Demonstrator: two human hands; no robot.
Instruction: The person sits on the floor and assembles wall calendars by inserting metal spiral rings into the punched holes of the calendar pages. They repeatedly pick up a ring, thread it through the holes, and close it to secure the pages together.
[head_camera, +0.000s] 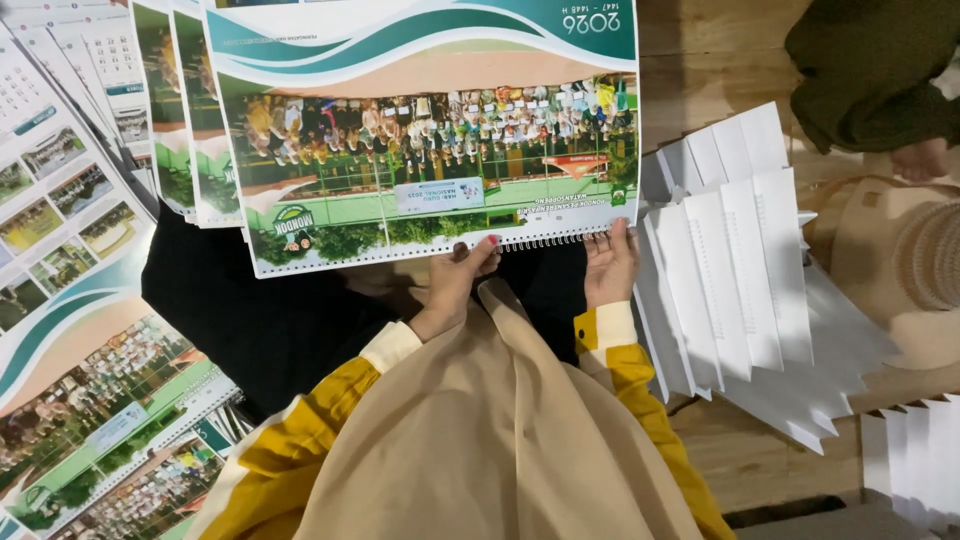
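1. Wooden flooring (700, 70) is carrying the work here; printed sheets and white strips are lying spread across it around the seated person.
2. Left hand (455, 285) is gripping the near, wire-bound edge of the wall calendar (430, 130); the fingers are curled up onto the edge with the tips pressing at the binding, so the grip is pressed together on the sheet edge.
3. Right hand (608, 265) is holding the same edge further along, fingers lying extended against the underside and tips reaching the spiral wire (540, 240); whether the thumb is closing over the top cannot be told.
4. Judged step: the bound calendar is being held up for checking or squaring of its wire edge. The next move likely calls for keeping both grips level so the pages are not sliding along the wire.
5. Relative to the grip, the calendar is extending away from both hands, its bound edge touching the fingertips.
6. Further calendar sheets (170, 120) are lying just beyond the left grip, overlapped beneath the held one.
7. Fanned white card strips (740, 260) are lying just outside the right grip, apart from it.
8. Another person's sleeve (870, 70) is showing well beyond the right grip.
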